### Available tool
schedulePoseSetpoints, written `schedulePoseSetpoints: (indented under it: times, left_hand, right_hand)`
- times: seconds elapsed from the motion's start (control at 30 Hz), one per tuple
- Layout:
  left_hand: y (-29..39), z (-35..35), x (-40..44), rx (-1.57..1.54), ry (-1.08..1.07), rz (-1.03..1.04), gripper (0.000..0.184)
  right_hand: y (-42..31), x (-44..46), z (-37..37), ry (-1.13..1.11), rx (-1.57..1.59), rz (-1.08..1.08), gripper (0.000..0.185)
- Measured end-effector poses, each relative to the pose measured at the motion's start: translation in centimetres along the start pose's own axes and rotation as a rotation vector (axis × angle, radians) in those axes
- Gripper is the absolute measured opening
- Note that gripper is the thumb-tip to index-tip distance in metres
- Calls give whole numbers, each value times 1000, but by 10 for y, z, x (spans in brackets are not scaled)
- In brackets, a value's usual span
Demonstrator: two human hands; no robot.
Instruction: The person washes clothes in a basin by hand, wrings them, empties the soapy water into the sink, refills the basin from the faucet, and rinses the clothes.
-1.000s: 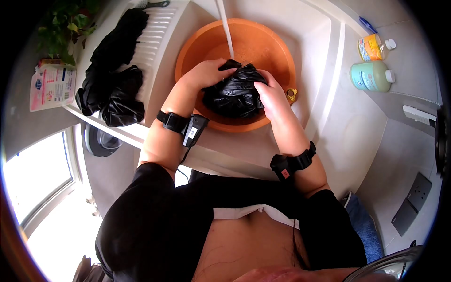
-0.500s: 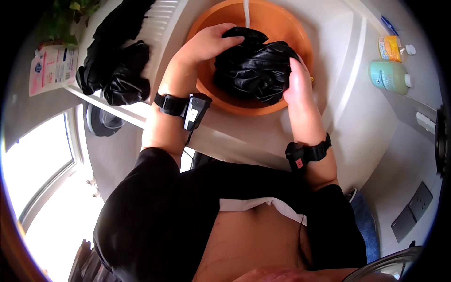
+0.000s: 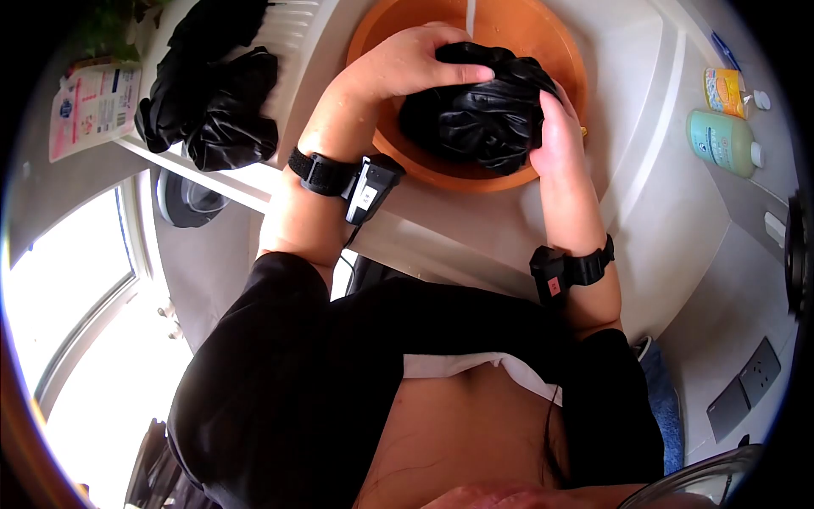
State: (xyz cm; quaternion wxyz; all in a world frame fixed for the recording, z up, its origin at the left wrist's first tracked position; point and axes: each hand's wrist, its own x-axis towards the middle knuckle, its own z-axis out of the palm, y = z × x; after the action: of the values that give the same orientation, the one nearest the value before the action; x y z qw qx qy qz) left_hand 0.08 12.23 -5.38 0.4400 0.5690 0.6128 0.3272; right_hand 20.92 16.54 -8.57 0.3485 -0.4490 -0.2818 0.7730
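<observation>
A bunched, wet-looking black garment (image 3: 479, 114) is gathered between my two hands over an orange basin (image 3: 570, 51). My left hand (image 3: 424, 61) wraps its upper left side, with the thumb lying across the cloth and the other fingers mostly out of sight behind it. On the right side, my right hand (image 3: 560, 131) grips the bundle, thumb toward me and fingers partly hidden. A thin stream of water (image 3: 471, 19) falls into the basin behind the garment. The kind of garment cannot be made out.
The basin stands in a white sink (image 3: 627, 110). More black clothing (image 3: 225, 106) lies on the ribbed board (image 3: 292, 30) at the left, near a pink and white pouch (image 3: 95, 110). A green bottle (image 3: 721, 142) and an orange-labelled bottle (image 3: 725, 92) stand on the right ledge.
My left hand has moved right and farther over the garment, and the bundle looks more compact. The whole view has shifted slightly, with the basin now a little up and right.
</observation>
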Motion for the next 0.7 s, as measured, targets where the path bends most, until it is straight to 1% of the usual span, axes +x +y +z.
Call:
schedulePoseSetpoints:
  times: [0.1,0.17,0.23,0.27,0.37,0.4,0.5,0.53,0.63,0.7]
  left_hand:
    - [-7,9,3,238,122,214,48]
    - [-1,8,4,142,-55,147,72]
    - [2,19,0,-16,-85,128,90]
    - [7,21,-1,2,-148,75,101]
    - [15,25,-3,83,-260,25,95]
    - [14,26,-2,118,-237,15,86]
    - [12,25,-1,197,-275,-21,79]
    - [14,24,-1,163,-287,5,67]
    - [11,22,0,239,-370,-59,57]
    - [9,21,1,233,-378,-64,51]
  right_hand:
    - [2,-3,1,-125,-107,-27,34]
    - [5,-6,3,-148,-75,16,38]
    - [5,-8,4,-178,-87,60,38]
    - [7,-8,3,-194,-117,73,37]
    - [8,-8,1,-259,-260,21,35]
    - [9,-7,1,-240,-293,13,36]
    - [9,-10,5,-218,-363,-46,35]
    - [10,-9,5,-213,-399,-57,34]
    - [13,-6,3,-247,-486,-14,33]
    - [17,-3,0,-262,-521,-49,34]
